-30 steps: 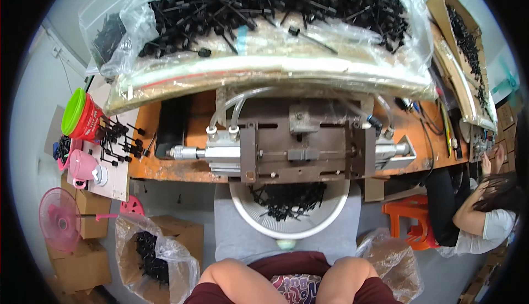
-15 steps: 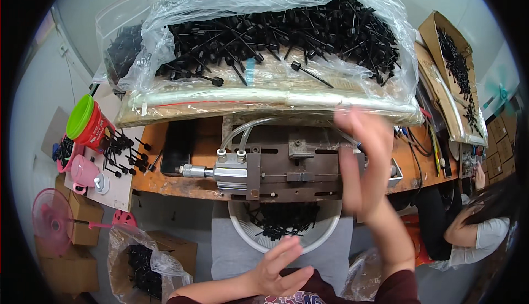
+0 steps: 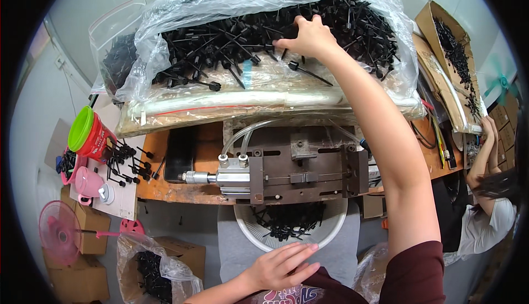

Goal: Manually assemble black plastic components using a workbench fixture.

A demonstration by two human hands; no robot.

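My right hand reaches far forward into a heap of black plastic pin-like parts lying on a clear plastic bag; its fingers are curled down among the parts, and whether it grips any I cannot tell. My left hand rests flat and empty near my lap, fingers spread, just below a white round basket holding more black parts. Between the hands sits a metal press fixture with a pneumatic cylinder on the orange bench.
A red cup with green lid, a pink mug and loose black parts stand at the left. A pink fan, cardboard boxes and a bag of parts sit below. Another person works at the right beside boxes of parts.
My right hand has risen from over the fixture and stretched forward into the heap of black parts. My left hand has come into view and settled near my lap.
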